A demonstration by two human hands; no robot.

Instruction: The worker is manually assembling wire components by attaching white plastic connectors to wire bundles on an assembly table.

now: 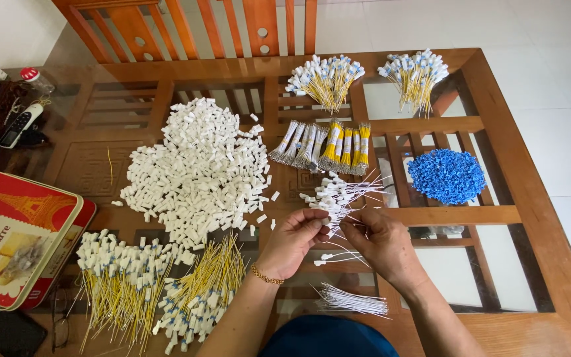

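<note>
White wires with small white end caps, held in two hands above a glass-and-wood worktop [497,132].

The left hand [292,241] and right hand [381,244] meet with fingers pinched closed on a fanned bunch of white wires [342,198]; which hand grips which strand seems unclear. Beside them lie a pile of white caps [199,172], a heap of blue caps [445,176] and yellow wire bundles [120,291].

White plastic caps [199,172] heaped on my brown wooden bench [536,218]; blue caps [446,176] piled apart. Yellow wires [213,271], white-tipped; white wires [351,301]. Red tin [14,238], gold tower pattern.
</note>
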